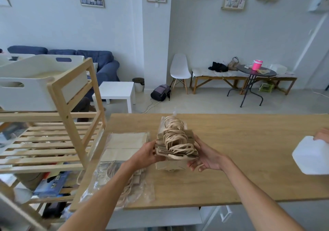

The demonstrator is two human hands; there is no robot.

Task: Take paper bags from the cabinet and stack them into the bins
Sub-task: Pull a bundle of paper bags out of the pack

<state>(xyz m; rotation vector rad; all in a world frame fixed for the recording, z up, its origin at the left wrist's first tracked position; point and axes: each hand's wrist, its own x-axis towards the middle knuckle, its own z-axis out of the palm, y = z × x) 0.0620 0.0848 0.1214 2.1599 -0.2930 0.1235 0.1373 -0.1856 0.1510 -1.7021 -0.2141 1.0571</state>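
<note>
Now I hold a bundle of bags (175, 145) between both hands, just above the table (249, 159). My left hand (146, 155) grips its left edge, fingers wrapped under the stack and thumb on the side. My right hand (204, 157) cups the right edge from below, palm up, fingers curled beneath. The bags are brown paper, folded flat and stacked unevenly, so the edges step out like layers. Their pale twisted-cord handles loop and tangle on top, piling toward the far end, where a bit of clear plastic shows.

Left of my left hand, on the table, lies a flat pale packet (124, 147), and nearer to me a clear plastic wrap (121, 186) with more corded bags inside. Farther left stands a wooden rack (71, 124) with a white bin (42, 81) on its top shelf. Far to the right of my right hand, another person's hand touches a white box (311, 156).
</note>
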